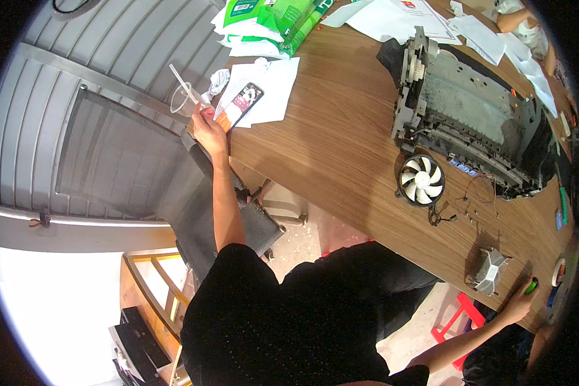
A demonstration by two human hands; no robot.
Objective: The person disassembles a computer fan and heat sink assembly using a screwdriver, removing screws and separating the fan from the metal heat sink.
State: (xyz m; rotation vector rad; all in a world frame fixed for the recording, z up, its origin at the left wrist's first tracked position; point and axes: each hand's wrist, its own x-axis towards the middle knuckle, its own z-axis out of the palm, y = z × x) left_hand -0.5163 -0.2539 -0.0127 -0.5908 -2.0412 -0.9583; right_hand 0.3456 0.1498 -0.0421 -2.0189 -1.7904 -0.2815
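My left hand [210, 133] is closed around a clear plastic cup [181, 101] with a white straw [181, 78], at the table's left edge. Beside it, a phone [246, 103] with a lit screen lies on white papers [282, 87]. Far to the right, my right hand [516, 305] is closed on a small green object [531, 286], probably a tool handle; its other end cannot be made out. Just left of that hand a silver finned heatsink [489, 271] stands on the wooden table [341, 128]. A black fan with white blades [421, 181] lies farther up.
A partly dismantled printer [473, 106] takes up the right side, with thin wires [481, 193] before it. Green-and-white packages [264, 26] and loose sheets [402, 19] lie at the back. A black chair [222, 209] and red stool [460, 321] flank me. Another person is at far right.
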